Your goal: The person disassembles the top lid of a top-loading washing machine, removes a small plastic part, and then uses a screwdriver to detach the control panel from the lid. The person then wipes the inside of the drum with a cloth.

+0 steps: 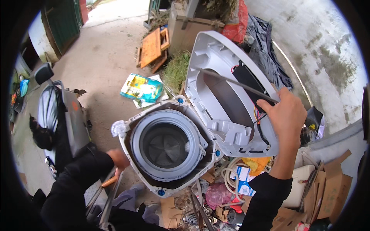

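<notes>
Right grip: the right hand [287, 111] is clamping the rim of the top cover [210, 57], thumb on the inner face, fingers wrapping out of sight.
Left grip: the left hand [119, 159] is hovering left of the washer tub [138, 142], near an orange-brown handle [110, 181]; blurring, so can't tell how far its fingers are spread or whether they're holding anything.
Cover: is standing tilted, underside exposed, just right of the tub; lower edge seemingly leaning on the washer frame [129, 150].
Handling: probably light for its size, stiff, awkwardly wide; thin plastic clips likely fragile. Both side rims look like the best hold, clear of the wires [257, 115] and dark module [246, 77].
Grey strip: is crossing the cover opening and ending at the thumb; loose or fixed, can't tell.
Hidden: the cover is turning its outer face away; wire ends are disappearing behind the inner ribs.
Surroundings: yellow-and-teal bag [142, 87] is lying beyond the tub; pale hose [229, 173] is coiling at its near right.
</notes>
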A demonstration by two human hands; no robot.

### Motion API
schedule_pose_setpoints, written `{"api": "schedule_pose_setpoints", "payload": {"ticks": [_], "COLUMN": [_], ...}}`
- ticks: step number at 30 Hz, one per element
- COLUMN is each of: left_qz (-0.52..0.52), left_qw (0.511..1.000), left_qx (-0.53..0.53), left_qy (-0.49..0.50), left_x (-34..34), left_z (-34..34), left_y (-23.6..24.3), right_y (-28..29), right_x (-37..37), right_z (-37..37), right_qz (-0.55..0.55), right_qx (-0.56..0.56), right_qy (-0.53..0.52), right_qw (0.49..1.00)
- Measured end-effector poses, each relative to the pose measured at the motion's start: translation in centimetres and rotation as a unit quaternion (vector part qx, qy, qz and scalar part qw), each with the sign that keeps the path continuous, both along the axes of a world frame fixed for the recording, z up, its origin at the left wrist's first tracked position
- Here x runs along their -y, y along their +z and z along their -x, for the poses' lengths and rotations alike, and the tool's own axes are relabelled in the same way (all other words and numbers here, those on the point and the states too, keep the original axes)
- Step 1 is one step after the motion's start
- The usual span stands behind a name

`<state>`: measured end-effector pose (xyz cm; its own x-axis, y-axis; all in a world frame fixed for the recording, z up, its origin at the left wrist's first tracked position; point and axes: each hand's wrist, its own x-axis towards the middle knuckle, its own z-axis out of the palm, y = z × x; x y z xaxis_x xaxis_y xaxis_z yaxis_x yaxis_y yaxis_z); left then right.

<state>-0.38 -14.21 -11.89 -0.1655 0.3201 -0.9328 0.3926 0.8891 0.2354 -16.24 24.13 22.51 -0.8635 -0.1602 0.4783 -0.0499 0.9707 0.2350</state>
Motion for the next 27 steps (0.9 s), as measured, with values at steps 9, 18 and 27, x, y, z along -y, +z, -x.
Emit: {"api": "schedule_pose_setpoints", "payload": {"ticks": [9,18,27], "left_qz": [-0.662,-0.724,-0.699], "left_qw": [0.488,0.389,0.425], "left_qx": [0.201,0.282,0.234], "left_qy": [0.533,0.495,0.525], "left_x": [-17.4,-25.4,-26.4], "left_z": [20.2,26.5,27.2], "left_y": [14.1,17.2,17.9], "right_y": [0.1,-0.1,0.2], "right_x": [-0.5,-0.7,-1.1], "right_z": [1.5,1.9,1.9], "right_qz": [0.03,0.031,0.049], "right_qx": [0.025,0.025,0.042], "right_qy": [-0.033,-0.037,-0.056], "right_qw": [0.999,0.999,0.996]}}
